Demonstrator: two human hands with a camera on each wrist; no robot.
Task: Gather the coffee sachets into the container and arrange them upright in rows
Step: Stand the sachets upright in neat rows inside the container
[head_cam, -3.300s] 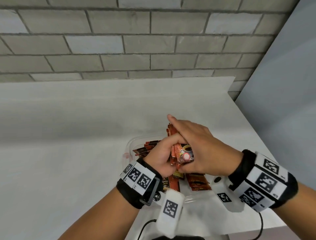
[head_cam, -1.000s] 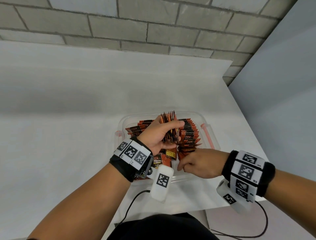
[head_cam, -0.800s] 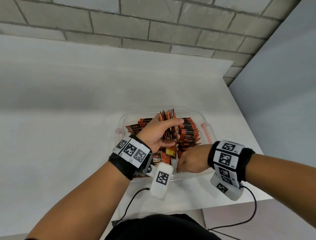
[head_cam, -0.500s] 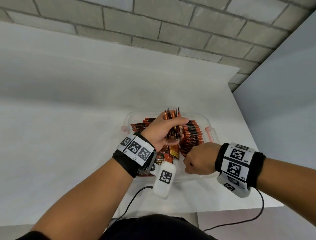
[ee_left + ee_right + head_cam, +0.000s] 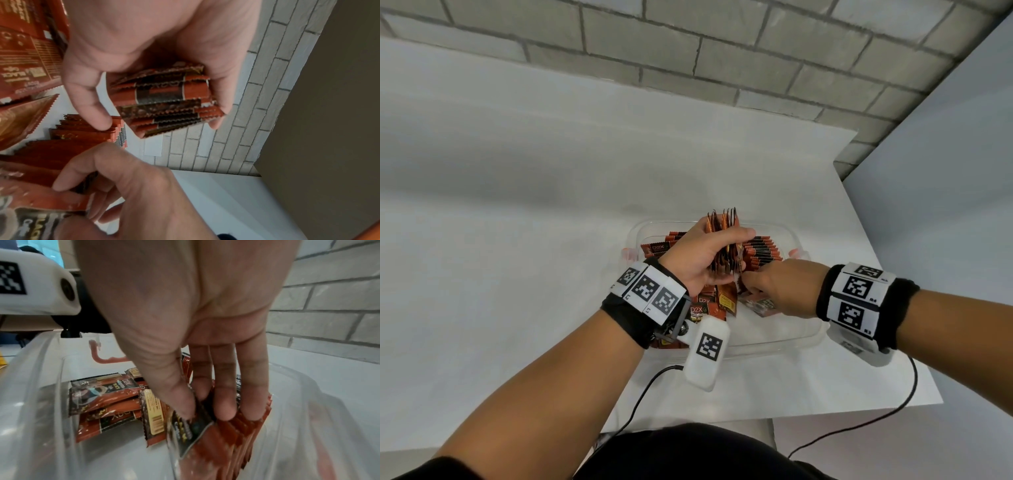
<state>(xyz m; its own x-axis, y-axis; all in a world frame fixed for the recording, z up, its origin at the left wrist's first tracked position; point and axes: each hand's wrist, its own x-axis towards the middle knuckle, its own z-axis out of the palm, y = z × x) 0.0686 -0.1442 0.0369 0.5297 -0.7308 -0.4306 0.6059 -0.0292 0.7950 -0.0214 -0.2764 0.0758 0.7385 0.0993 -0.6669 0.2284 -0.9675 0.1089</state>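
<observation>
Head view: my left hand (image 5: 702, 255) clutches a bundle of sachets (image 5: 724, 240) above the container (image 5: 774, 339); my right hand (image 5: 779, 286) pinches one sachet (image 5: 191, 431) beside the standing row (image 5: 762, 251). Next, I judge, slot it upright.

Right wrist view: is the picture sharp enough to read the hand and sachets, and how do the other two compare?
Right wrist view: right hand sharp, orange-and-black coffee sachets readable, clear plastic container wall blurred with glare. Left wrist view: left hand and its bundle soft. Head view: evenly lit, wide-angle bend in the grey brick wall.
</observation>
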